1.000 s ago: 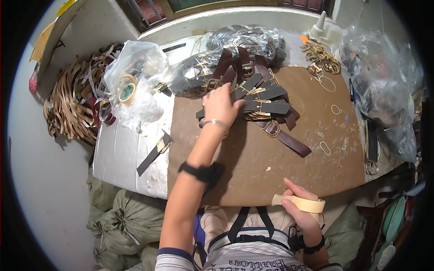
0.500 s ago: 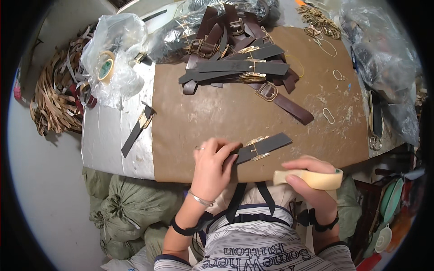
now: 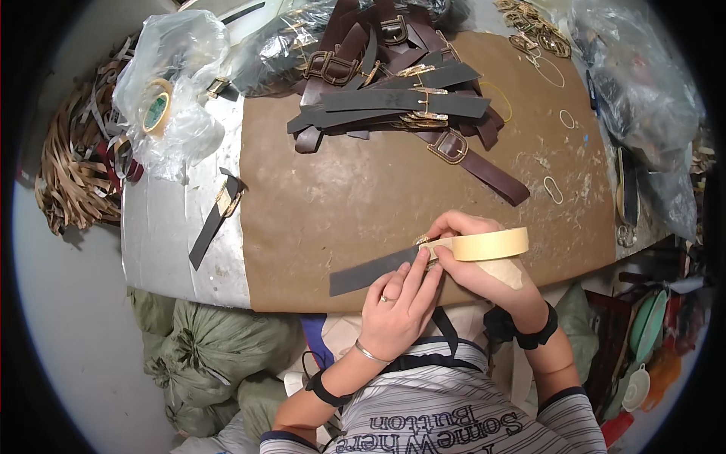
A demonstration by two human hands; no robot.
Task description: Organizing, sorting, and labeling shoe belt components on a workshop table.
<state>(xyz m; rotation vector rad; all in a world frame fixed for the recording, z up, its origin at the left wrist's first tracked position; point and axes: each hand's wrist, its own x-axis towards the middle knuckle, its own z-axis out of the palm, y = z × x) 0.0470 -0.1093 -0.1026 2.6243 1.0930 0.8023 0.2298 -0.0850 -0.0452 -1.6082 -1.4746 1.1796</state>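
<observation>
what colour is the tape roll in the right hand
Pale cream-yellow tape roll, clearest in the head view.

Single head-worn fisheye view, looking steeply down, bench (image 3: 363,204) filling frame centre, hands close at lower centre

Brown-topped work table (image 3: 340,204) with a bare silvery strip along its left edge. Piled at the far middle, dark leather straps with brass buckles (image 3: 401,98). On the silvery strip, one lone buckled strap (image 3: 215,219). At far left, a clear plastic bag (image 3: 170,91). Scattered at right, loose metal rings (image 3: 553,189).
</observation>
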